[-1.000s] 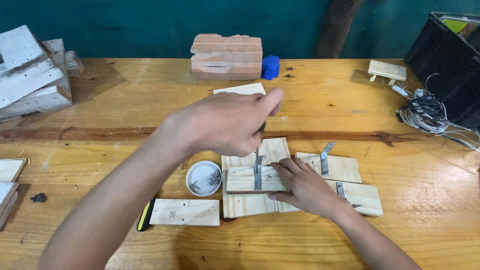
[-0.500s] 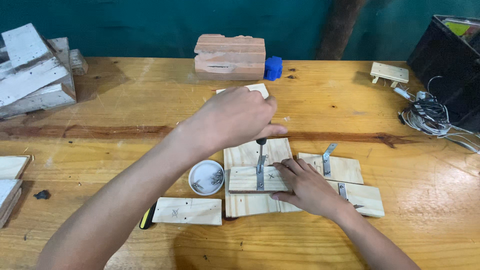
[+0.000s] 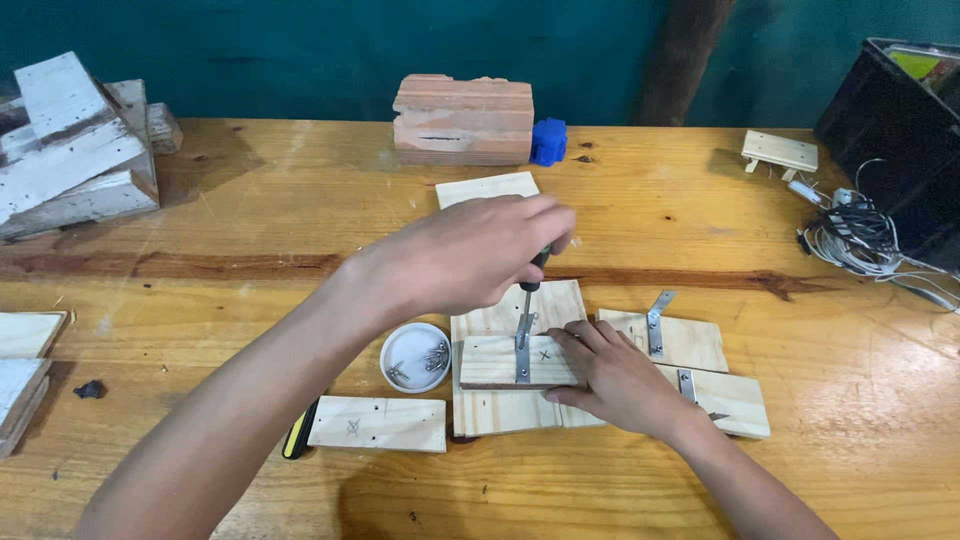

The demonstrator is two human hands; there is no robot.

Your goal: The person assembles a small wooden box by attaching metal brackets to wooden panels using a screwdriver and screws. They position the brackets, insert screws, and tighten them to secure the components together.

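My left hand (image 3: 470, 250) grips a screwdriver (image 3: 532, 283) upright, its tip down on a metal bracket (image 3: 522, 345). That bracket lies across a small pale wood block (image 3: 495, 365), which rests on a larger pale board (image 3: 510, 410). My right hand (image 3: 615, 375) lies flat with spread fingers on the block's right end, holding it still. A small white round dish (image 3: 415, 357) with several screws sits just left of the block.
Two more wood pieces (image 3: 690, 340) with metal brackets lie to the right, a loose block (image 3: 378, 423) and a yellow-black tool (image 3: 296, 432) at front left. Scrap wood (image 3: 70, 150) is stacked far left, a brick-like block (image 3: 462, 118) at the back, cables (image 3: 860, 235) at right.
My left hand has come down from above the boards and set the screwdriver tip on the bracket. My right hand has stayed on the block.
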